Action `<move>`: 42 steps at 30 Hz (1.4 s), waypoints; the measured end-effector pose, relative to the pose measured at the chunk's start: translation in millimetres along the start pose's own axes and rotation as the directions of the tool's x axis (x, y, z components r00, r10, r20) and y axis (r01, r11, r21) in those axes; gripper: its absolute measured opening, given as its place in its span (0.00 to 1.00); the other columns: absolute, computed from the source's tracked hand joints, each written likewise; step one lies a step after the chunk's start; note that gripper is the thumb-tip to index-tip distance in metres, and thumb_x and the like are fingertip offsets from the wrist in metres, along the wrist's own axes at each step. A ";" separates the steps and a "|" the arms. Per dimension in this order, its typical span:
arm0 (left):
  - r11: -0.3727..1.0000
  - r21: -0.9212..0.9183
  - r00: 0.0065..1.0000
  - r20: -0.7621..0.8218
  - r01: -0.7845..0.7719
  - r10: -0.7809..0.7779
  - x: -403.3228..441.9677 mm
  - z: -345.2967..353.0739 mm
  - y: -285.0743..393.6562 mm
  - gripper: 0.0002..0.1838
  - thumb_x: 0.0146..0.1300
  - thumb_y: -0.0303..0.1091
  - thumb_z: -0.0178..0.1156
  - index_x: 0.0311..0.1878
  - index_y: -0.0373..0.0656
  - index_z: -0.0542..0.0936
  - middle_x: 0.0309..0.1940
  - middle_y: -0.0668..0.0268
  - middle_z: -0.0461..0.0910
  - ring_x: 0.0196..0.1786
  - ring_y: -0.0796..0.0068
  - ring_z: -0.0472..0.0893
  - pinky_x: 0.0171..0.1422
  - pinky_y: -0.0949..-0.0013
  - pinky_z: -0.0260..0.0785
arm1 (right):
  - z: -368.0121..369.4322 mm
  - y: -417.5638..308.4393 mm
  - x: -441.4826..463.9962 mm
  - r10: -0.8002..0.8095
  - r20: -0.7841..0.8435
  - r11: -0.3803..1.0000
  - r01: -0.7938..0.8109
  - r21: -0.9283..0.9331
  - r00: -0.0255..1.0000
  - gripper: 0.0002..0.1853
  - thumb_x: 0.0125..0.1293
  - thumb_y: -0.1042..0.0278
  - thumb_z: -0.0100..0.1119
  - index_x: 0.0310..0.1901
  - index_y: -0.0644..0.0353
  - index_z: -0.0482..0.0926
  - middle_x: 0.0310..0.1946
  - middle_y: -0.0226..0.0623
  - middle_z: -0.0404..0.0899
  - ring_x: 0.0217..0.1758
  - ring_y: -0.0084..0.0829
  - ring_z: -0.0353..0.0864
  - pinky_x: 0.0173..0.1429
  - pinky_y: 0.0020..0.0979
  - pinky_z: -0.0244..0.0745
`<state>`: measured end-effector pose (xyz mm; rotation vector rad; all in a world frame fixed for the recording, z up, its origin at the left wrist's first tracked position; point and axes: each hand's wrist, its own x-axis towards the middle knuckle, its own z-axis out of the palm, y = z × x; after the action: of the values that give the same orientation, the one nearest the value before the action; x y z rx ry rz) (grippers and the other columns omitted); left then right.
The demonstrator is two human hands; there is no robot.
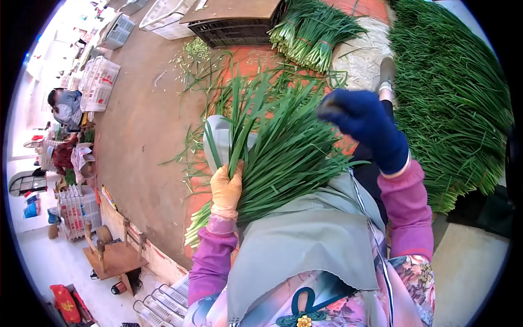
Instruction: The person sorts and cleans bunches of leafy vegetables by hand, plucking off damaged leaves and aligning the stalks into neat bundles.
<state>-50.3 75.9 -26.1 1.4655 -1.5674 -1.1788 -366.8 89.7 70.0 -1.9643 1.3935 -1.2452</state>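
A large bunch of garlic chives [289,152] lies across my lap on a grey apron [305,242], leaves fanned toward the upper right and pale stem ends at the lower left. My left hand [226,188], in a thin orange glove, is closed around some of the chives, with several leaves standing up out of the grip. Above the right side of the bunch, apart from it, my right hand [362,125] is raised in a dark blue knit glove. Its fingers curl together and their tips are blurred; whether anything is between them is hidden.
A big heap of chives [447,103] fills the right side. Tied bundles [316,35] lie at the top beside a black crate [239,30] with a board on it. Loose trimmings [199,52] litter the floor. A wooden stool [114,259] and a person [66,106] are at left.
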 end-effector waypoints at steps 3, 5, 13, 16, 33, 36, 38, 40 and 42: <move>0.998 0.056 0.999 0.000 -0.033 0.033 0.5 1.7 2.1 0.10 0.61 0.34 0.59 0.35 0.35 0.80 0.19 0.75 0.73 0.25 0.87 0.65 0.30 0.79 0.61 | 7.9 -7.2 -21.0 0.115 0.151 0.945 -0.061 -0.322 0.982 0.11 0.56 0.56 0.61 0.34 0.53 0.77 0.17 0.37 0.73 0.18 0.40 0.73 0.23 0.34 0.68; 0.998 0.057 0.999 0.001 -0.033 0.033 -0.7 2.5 2.5 0.09 0.61 0.33 0.59 0.36 0.35 0.80 0.20 0.75 0.73 0.25 0.87 0.65 0.30 0.79 0.61 | 29.5 7.8 -32.8 0.095 0.189 0.877 0.009 -0.481 0.977 0.11 0.56 0.62 0.62 0.40 0.53 0.78 0.21 0.39 0.75 0.20 0.35 0.75 0.25 0.27 0.69; 0.999 0.035 0.999 -0.027 -0.020 0.021 -3.7 -0.4 15.3 0.10 0.62 0.33 0.57 0.36 0.34 0.80 0.21 0.74 0.73 0.26 0.87 0.67 0.31 0.80 0.61 | 21.9 21.5 -26.4 0.393 -0.137 0.713 -0.207 0.669 0.910 0.07 0.62 0.68 0.53 0.37 0.62 0.77 0.27 0.29 0.78 0.23 0.20 0.75 0.28 0.22 0.69; 0.990 0.139 1.000 0.022 0.001 -0.004 -6.7 -10.1 23.1 0.14 0.60 0.32 0.58 0.45 0.33 0.76 0.31 0.69 0.77 0.33 0.80 0.72 0.39 0.74 0.66 | 51.1 15.4 -35.8 0.011 -0.189 0.976 0.030 0.215 0.982 0.09 0.60 0.64 0.58 0.37 0.59 0.77 0.33 0.37 0.80 0.27 0.31 0.78 0.31 0.27 0.71; 0.938 -0.064 0.815 0.518 0.341 -0.261 -9.5 -115.6 18.7 0.46 0.28 0.20 0.66 0.62 0.37 0.64 0.51 0.62 0.74 0.53 0.67 0.74 0.60 0.67 0.64 | 68.3 52.8 -88.2 0.345 -0.248 0.937 -0.348 0.033 0.905 0.26 0.56 0.68 0.62 0.57 0.59 0.67 0.50 0.41 0.73 0.46 0.35 0.77 0.49 0.31 0.73; 0.665 -0.395 0.738 0.564 0.634 -0.369 -18.2 -116.6 56.1 0.38 0.33 0.26 0.60 0.57 0.36 0.69 0.52 0.57 0.75 0.53 0.60 0.75 0.61 0.59 0.66 | 53.0 59.6 -106.2 0.541 -0.228 0.840 -0.510 0.185 0.810 0.26 0.57 0.68 0.60 0.58 0.61 0.66 0.51 0.40 0.72 0.47 0.32 0.76 0.49 0.30 0.72; 0.497 -0.433 0.656 0.567 0.752 -0.498 -2.8 -157.7 -42.5 0.36 0.40 0.30 0.59 0.60 0.37 0.67 0.55 0.59 0.72 0.56 0.61 0.73 0.62 0.60 0.65 | 51.2 71.4 -121.5 0.585 -0.233 0.805 -0.522 0.283 0.776 0.26 0.58 0.68 0.60 0.59 0.61 0.66 0.52 0.40 0.72 0.47 0.30 0.76 0.49 0.29 0.72; 0.724 -0.414 0.784 0.554 0.552 -0.281 4.0 -132.8 -30.7 0.37 0.46 0.37 0.62 0.62 0.39 0.64 0.57 0.61 0.70 0.57 0.65 0.71 0.62 0.62 0.64 | 57.3 81.5 -134.2 0.630 -0.233 0.759 -0.526 0.383 0.740 0.27 0.58 0.68 0.60 0.59 0.62 0.65 0.53 0.40 0.71 0.47 0.29 0.75 0.48 0.29 0.72; 0.913 -0.237 0.863 0.468 0.331 -0.191 7.2 -110.2 -26.3 0.41 0.47 0.29 0.60 0.66 0.41 0.55 0.53 0.63 0.71 0.50 0.69 0.74 0.56 0.66 0.67 | 63.4 86.3 -142.1 0.592 -0.270 0.796 -0.501 0.340 0.759 0.26 0.58 0.68 0.59 0.58 0.63 0.66 0.50 0.41 0.73 0.45 0.26 0.76 0.47 0.28 0.72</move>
<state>59.7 52.0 -11.7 1.2874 -1.3892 -1.9353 -371.0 173.6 -86.8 -1.0508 1.7257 -1.4348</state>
